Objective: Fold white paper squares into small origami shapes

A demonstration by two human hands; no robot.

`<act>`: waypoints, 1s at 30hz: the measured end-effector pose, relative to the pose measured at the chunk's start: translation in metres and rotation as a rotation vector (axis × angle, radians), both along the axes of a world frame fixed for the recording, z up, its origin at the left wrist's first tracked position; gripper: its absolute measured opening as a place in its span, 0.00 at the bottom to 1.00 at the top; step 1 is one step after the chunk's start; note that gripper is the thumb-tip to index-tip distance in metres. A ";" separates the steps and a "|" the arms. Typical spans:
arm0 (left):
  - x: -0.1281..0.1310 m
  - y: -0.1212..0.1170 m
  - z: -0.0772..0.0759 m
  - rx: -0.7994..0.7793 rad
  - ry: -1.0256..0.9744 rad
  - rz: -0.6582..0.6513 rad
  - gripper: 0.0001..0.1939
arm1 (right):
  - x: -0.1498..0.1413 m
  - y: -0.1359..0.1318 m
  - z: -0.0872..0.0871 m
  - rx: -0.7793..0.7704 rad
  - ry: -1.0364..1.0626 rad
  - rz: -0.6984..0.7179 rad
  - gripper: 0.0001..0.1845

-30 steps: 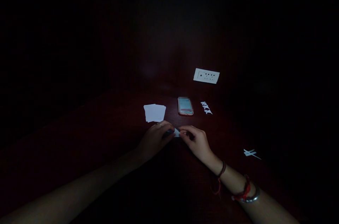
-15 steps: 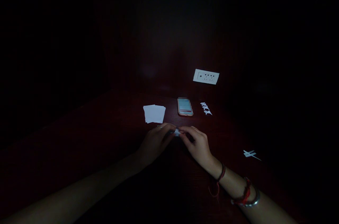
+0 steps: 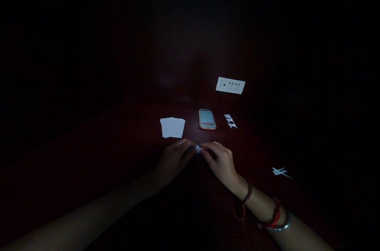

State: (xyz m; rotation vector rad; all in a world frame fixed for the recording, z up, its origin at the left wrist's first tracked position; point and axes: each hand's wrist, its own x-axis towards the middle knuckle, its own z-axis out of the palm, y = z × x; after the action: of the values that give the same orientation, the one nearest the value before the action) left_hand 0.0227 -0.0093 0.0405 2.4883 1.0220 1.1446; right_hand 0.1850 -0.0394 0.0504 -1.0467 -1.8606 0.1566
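A small piece of white paper (image 3: 198, 149) is pinched between my two hands, low over the dark red table. My left hand (image 3: 177, 156) is closed on its left side, with a ring on one finger. On the right side, my right hand (image 3: 220, 160) grips it between thumb and fingertips. Most of the paper is hidden by the fingers, so its folds cannot be made out. Just beyond my left hand lies a stack of white paper sheets (image 3: 172, 127).
A phone (image 3: 207, 119) with a lit screen lies beyond my hands. Several small folded paper pieces (image 3: 230, 120) sit to its right. Thin paper strips (image 3: 279, 172) lie crossed at the right. A white socket panel (image 3: 230, 85) is on the back wall. The surroundings are very dark.
Both hands stay in nearly the same place on the paper, with only a slight shift of the fingers. The whole view has moved a tiny bit.
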 end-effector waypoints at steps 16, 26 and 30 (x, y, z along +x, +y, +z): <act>0.004 -0.001 0.004 -0.037 -0.089 -0.062 0.03 | -0.001 -0.002 0.001 -0.012 -0.044 0.005 0.11; 0.004 -0.006 0.002 0.064 -0.068 -0.050 0.05 | 0.000 -0.002 0.002 -0.039 -0.072 0.019 0.08; 0.004 -0.003 0.000 0.118 -0.071 -0.051 0.05 | 0.000 -0.001 0.001 -0.041 -0.065 0.011 0.07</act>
State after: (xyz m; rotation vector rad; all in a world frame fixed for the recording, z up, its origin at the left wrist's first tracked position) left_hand 0.0263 -0.0124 0.0403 2.5266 0.8919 1.3035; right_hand 0.1848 -0.0408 0.0513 -1.0815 -1.9292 0.1688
